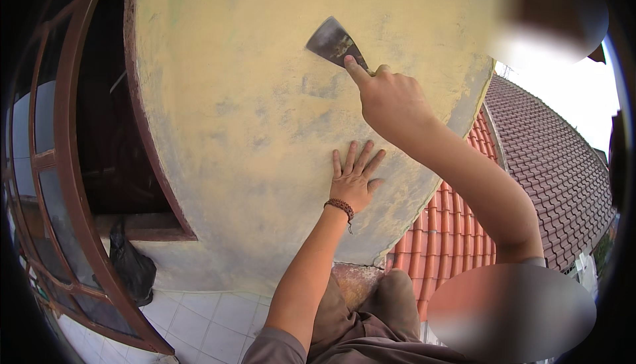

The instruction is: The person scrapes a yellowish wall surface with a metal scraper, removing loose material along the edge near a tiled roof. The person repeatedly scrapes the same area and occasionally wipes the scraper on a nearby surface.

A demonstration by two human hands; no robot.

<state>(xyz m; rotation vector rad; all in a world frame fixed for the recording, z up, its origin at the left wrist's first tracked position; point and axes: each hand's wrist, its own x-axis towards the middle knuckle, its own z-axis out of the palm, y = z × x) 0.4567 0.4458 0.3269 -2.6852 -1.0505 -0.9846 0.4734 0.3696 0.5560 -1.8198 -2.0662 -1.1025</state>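
Observation:
A yellow wall [232, 79] with worn grey patches fills the middle of the head view. My right hand [396, 102] is closed round the handle of a putty knife [336, 41], its index finger stretched along the blade. The wide metal blade lies against the upper part of the wall, tilted up and to the left; the handle is mostly hidden in my fist. Lower down, my left hand [354, 182] rests flat on the wall with fingers spread and holds nothing. A dark beaded bracelet [340, 206] circles my left wrist.
On the left, a brown-framed glass window [69, 139] swings out beside a dark opening. A black plastic bag [131, 268] hangs below it, above white floor tiles [212, 321]. Past the wall's right edge lie orange roof tiles [457, 231] and a brown tiled roof [550, 152].

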